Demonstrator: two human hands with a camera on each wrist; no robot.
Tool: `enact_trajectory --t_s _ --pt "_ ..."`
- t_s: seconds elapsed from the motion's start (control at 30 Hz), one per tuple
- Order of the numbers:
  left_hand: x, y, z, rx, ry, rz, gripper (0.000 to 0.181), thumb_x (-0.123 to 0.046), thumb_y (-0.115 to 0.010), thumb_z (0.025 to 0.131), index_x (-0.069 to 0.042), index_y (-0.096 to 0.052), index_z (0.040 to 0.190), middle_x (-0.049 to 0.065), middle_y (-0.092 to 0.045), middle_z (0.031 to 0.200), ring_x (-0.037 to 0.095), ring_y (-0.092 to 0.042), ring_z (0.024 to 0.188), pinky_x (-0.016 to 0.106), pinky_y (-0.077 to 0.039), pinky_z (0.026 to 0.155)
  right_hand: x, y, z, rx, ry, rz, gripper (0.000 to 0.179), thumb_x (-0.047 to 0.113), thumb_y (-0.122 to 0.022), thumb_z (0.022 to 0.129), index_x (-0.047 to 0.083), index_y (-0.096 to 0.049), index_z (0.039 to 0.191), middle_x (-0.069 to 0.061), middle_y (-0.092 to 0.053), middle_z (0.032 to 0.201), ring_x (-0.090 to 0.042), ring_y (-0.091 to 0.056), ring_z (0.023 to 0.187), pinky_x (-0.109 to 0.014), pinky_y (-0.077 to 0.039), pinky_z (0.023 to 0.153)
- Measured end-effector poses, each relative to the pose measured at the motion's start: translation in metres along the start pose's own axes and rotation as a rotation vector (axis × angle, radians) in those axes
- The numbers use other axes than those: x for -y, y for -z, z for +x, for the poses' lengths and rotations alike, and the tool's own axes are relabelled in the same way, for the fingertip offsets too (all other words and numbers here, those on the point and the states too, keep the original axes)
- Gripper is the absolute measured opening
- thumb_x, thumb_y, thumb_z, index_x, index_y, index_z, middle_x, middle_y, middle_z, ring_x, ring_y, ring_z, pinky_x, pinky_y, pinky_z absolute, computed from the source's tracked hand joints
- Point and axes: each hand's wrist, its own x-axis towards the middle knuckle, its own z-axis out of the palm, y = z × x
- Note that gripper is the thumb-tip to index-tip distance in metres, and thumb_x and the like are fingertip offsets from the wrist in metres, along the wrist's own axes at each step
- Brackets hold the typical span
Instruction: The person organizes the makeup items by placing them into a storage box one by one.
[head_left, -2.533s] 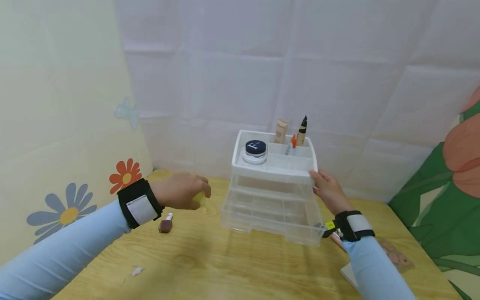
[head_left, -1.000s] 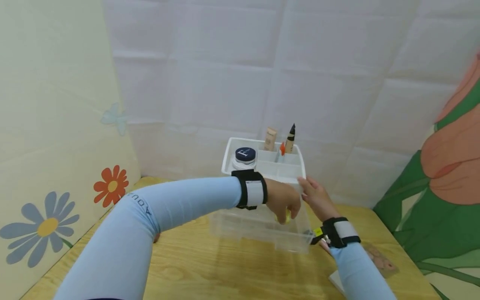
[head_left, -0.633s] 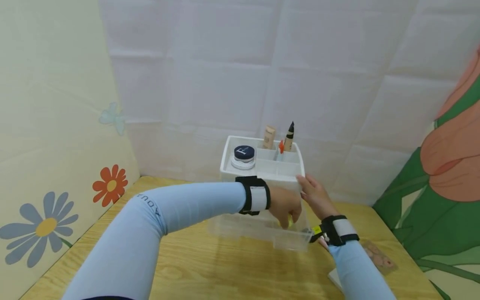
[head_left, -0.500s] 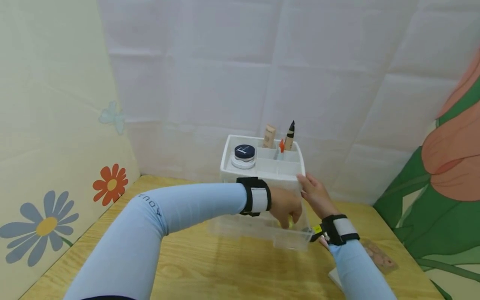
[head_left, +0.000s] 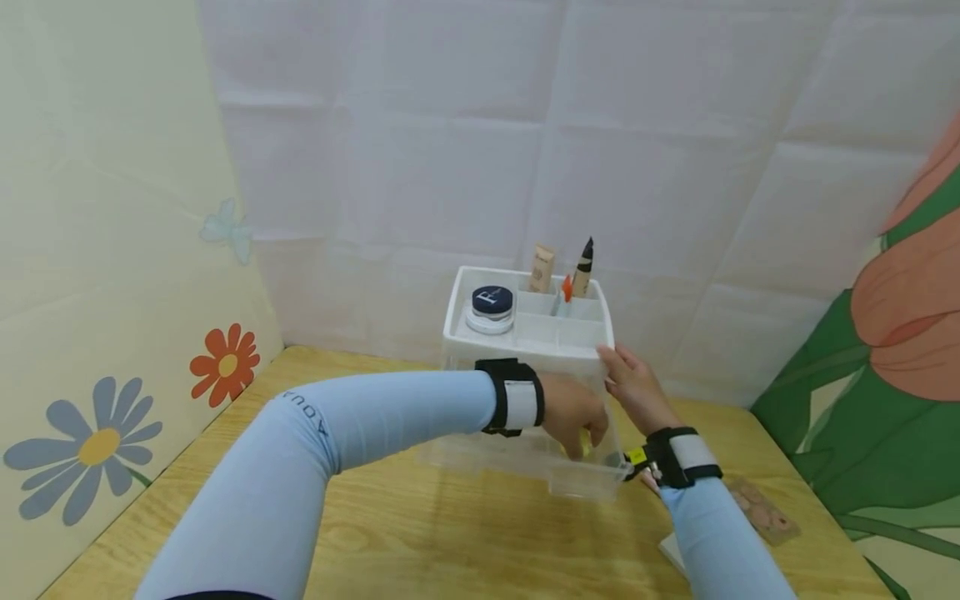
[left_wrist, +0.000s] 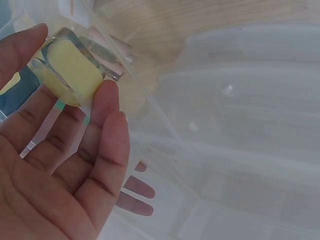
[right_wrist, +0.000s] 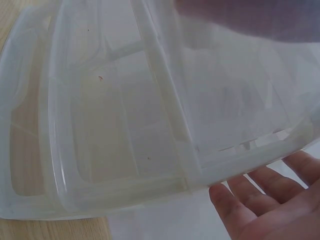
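My left hand (head_left: 573,412) is over the pulled-out clear drawer (head_left: 510,462) of a makeup organizer (head_left: 525,348). Its thumb and fingers pinch a small glass bottle (left_wrist: 70,70) of yellow liquid, clearest in the left wrist view. Whether the bottle touches the drawer floor I cannot tell. At the organizer's right upper side, my right hand (head_left: 637,392) rests against the wall. Fairly straight fingers (right_wrist: 272,185) touch the clear plastic in the right wrist view; its thumb is out of that view. On the white top sit a dark-lidded round jar (head_left: 492,308), a beige tube (head_left: 542,268) and a black-tipped pen-like tube (head_left: 582,271).
An orange-tipped item (head_left: 567,288) stands in a top compartment. A patterned flat palette (head_left: 765,512) and a white flat thing (head_left: 672,552) lie by the right forearm on the wooden table (head_left: 420,533). White cloth hangs behind.
My left hand has carried the yellow bottle rightward from the table's left part to over the drawer, staying nearly still lately. The right hand keeps its place. The left arm now hides the dark nail polish bottle.
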Motion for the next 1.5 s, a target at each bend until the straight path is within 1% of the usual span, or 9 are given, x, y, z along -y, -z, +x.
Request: enact_trajectory --t_s 0.33,0.53,0.63,0.77,1.0,1.2,1.33,1.4,1.5 --pt "0.008 0.002 -0.008 -0.018 -0.013 -0.04 0.042 -0.027 -0.078 0.09 -0.013 -0.068 0.128 0.001 -0.068 0.124 0.011 -0.06 0.112 0.018 -0.047 0.093 0.003 -0.003 -0.001 0.0 -0.001 0.008 0.07 0.045 -0.038 0.108 0.002 -0.021 0.16 -0.025 -0.032 0.157 -0.031 -0.033 0.142 -0.05 -0.025 0.122" --pt "0.016 0.012 -0.021 -0.078 -0.044 -0.01 0.041 -0.03 -0.076 0.092 -0.012 -0.068 0.128 0.003 -0.068 0.122 0.012 -0.06 0.11 0.019 -0.046 0.092 0.003 -0.003 0.0 -0.002 -0.001 -0.011 0.072 0.047 -0.039 0.107 0.0 -0.023 0.159 -0.025 -0.033 0.156 -0.032 -0.033 0.143 -0.052 -0.025 0.122" --pt "0.02 0.019 -0.03 -0.092 -0.037 -0.049 0.04 -0.028 -0.075 0.092 -0.01 -0.067 0.127 0.004 -0.067 0.122 0.013 -0.059 0.109 0.019 -0.046 0.091 0.002 -0.002 0.001 0.003 0.001 -0.025 0.074 0.05 -0.039 0.107 0.001 -0.023 0.159 -0.025 -0.033 0.157 -0.033 -0.032 0.143 -0.053 -0.024 0.122" --pt "0.025 0.028 -0.044 -0.123 -0.017 -0.11 0.039 -0.026 -0.076 0.092 -0.009 -0.067 0.126 0.006 -0.067 0.123 0.015 -0.059 0.11 0.021 -0.046 0.092 0.002 0.0 0.002 0.011 0.0 -0.024 0.075 0.052 -0.038 0.106 0.002 -0.021 0.16 -0.025 -0.032 0.157 -0.033 -0.032 0.144 -0.053 -0.024 0.122" --pt "0.036 0.039 -0.07 -0.181 0.028 -0.167 0.042 -0.027 -0.076 0.092 -0.01 -0.066 0.129 0.008 -0.066 0.126 0.019 -0.06 0.116 0.026 -0.047 0.097 0.003 0.0 0.002 0.011 -0.01 -0.045 0.08 0.057 -0.038 0.104 0.004 -0.02 0.161 -0.022 -0.033 0.157 -0.031 -0.035 0.142 -0.054 -0.025 0.121" --pt "0.046 0.043 -0.097 -0.229 0.063 -0.227 0.041 -0.025 -0.074 0.094 -0.007 -0.066 0.13 0.009 -0.066 0.128 0.022 -0.061 0.117 0.029 -0.049 0.097 0.002 0.0 0.001 -0.004 -0.002 -0.065 0.078 0.056 -0.038 0.105 0.004 -0.022 0.161 -0.019 -0.038 0.152 -0.019 -0.044 0.132 -0.052 -0.029 0.12" --pt "0.052 0.042 -0.115 -0.245 0.076 -0.252 0.041 -0.025 -0.073 0.094 -0.006 -0.066 0.13 0.011 -0.066 0.129 0.023 -0.062 0.116 0.029 -0.051 0.094 0.002 0.001 -0.001 -0.007 -0.005 -0.08 0.078 0.057 -0.038 0.105 0.004 -0.023 0.16 -0.016 -0.041 0.15 -0.016 -0.045 0.13 -0.051 -0.029 0.12" --pt "0.055 0.041 -0.123 -0.251 0.085 -0.262 0.04 -0.024 -0.073 0.094 -0.006 -0.066 0.129 0.011 -0.067 0.129 0.024 -0.063 0.115 0.028 -0.052 0.093 0.002 0.001 -0.001 -0.007 -0.006 -0.08 0.079 0.057 -0.038 0.104 0.004 -0.024 0.16 -0.011 -0.045 0.145 -0.012 -0.046 0.128 -0.051 -0.029 0.12" --pt "0.059 0.037 -0.137 -0.26 0.105 -0.274 0.039 -0.024 -0.074 0.094 -0.005 -0.068 0.127 0.011 -0.067 0.127 0.023 -0.065 0.11 0.027 -0.053 0.091 0.002 0.002 -0.002 -0.003 -0.002 -0.079 0.079 0.057 -0.039 0.104 0.003 -0.025 0.159 0.002 -0.053 0.132 -0.006 -0.048 0.121 -0.051 -0.029 0.12"
